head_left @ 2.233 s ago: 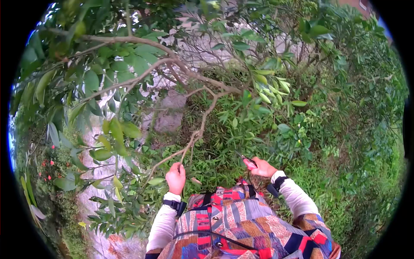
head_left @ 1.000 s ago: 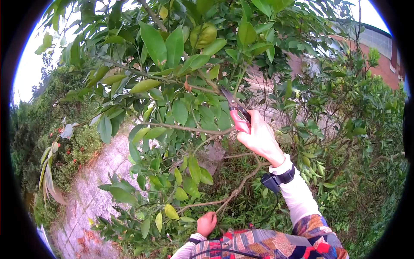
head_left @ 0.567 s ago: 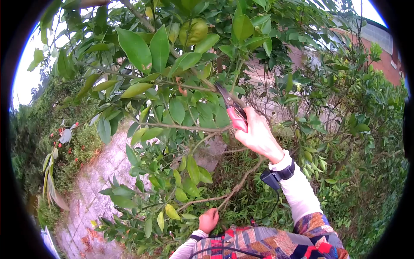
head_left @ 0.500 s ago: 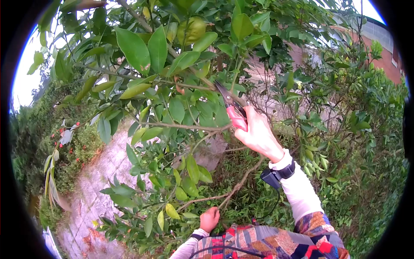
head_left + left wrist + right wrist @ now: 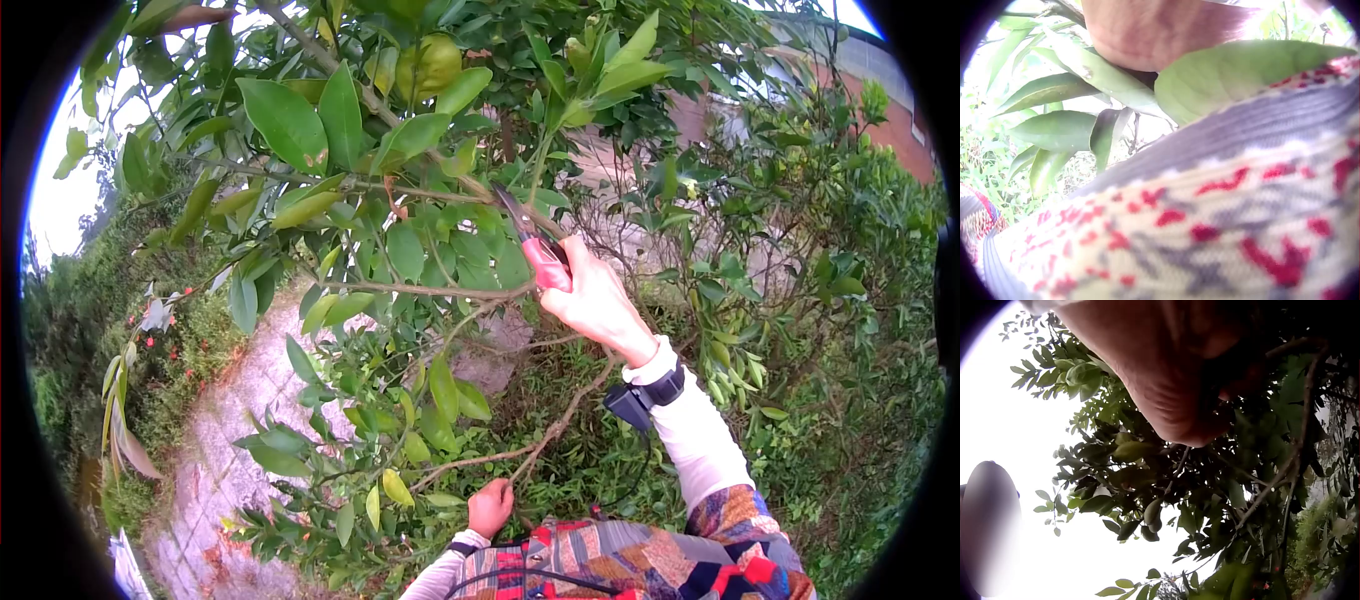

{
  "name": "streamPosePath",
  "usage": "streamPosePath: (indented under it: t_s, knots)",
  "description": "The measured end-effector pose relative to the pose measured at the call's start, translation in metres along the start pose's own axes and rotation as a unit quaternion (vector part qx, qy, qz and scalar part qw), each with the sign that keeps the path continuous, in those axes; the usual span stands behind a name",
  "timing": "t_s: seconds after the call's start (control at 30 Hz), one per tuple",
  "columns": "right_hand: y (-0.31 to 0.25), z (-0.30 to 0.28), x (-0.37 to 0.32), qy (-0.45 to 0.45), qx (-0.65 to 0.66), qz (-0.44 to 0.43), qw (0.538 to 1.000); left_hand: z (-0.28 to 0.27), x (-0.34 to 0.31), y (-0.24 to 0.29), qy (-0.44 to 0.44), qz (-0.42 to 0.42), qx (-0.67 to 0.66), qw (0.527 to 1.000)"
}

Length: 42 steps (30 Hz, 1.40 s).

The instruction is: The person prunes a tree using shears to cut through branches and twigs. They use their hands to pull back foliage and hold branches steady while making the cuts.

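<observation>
My right hand point(image 5: 600, 305) grips red-handled pruning shears point(image 5: 547, 264), reaching up into a leafy citrus tree. The dark blades point up and left and overlap a branch point(image 5: 465, 180) where it forks. Low down by the patterned top, my left hand point(image 5: 491, 507) holds a thin branch point(image 5: 565, 420) with curled fingers. In the left wrist view the hand point(image 5: 1147, 31) is cut off at the top, above green leaves point(image 5: 1054, 131). The right wrist view shows the back of the right hand point(image 5: 1166, 375) in shade; the shears are hidden there.
A round green-yellow fruit point(image 5: 428, 68) hangs above the blades, among large leaves point(image 5: 285, 125). Another branch point(image 5: 430, 290) crosses left of the right hand. Paving point(image 5: 225, 450) lies lower left, bushes point(image 5: 850, 400) to the right and a brick-red wall point(image 5: 895, 140) beyond.
My right hand has risen from near the body to the upper branch with the shears, and the head view has tilted up. The left hand keeps its hold on the lower branch.
</observation>
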State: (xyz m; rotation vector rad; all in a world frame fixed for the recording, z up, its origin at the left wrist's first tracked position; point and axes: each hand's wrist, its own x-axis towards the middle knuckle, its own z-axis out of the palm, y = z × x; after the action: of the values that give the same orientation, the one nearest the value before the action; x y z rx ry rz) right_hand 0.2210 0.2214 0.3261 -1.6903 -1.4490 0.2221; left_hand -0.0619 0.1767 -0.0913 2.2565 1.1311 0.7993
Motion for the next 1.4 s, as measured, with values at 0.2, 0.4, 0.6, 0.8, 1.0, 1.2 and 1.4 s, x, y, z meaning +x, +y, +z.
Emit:
streamPosePath:
  t_s: [0.2, 0.4, 0.6, 0.8, 1.0, 1.2, 1.4]
  knots:
    - [-0.016, -0.014, 0.001, 0.022, -0.045, 0.002, 0.999, 0.003, -0.005, 0.008, 0.021, -0.003, 0.000, 1.000]
    - [-0.019, -0.023, 0.011, -0.011, -0.054, 0.016, 0.998, 0.004, -0.007, 0.013, 0.014, -0.009, 0.008, 1.000]
    - [0.007, -0.007, 0.013, -0.063, 0.036, -0.006, 0.997, 0.002, -0.007, 0.012, 0.006, -0.010, 0.004, 1.000]
    - [0.026, 0.005, 0.014, -0.142, 0.223, 0.011, 0.964, 0.001, -0.007, 0.012, -0.003, -0.020, 0.001, 1.000]
    - [0.027, 0.023, 0.014, -0.133, 0.317, 0.004, 0.939, -0.002, -0.004, 0.014, 0.008, -0.017, -0.006, 1.000]
    - [0.002, 0.017, -0.005, -0.254, 0.432, -0.047, 0.864, 0.001, -0.005, 0.010, -0.009, -0.028, -0.008, 1.000]
    - [-0.005, 0.011, 0.003, -0.363, 0.536, -0.022, 0.762, -0.001, -0.003, 0.012, 0.011, -0.008, -0.007, 1.000]
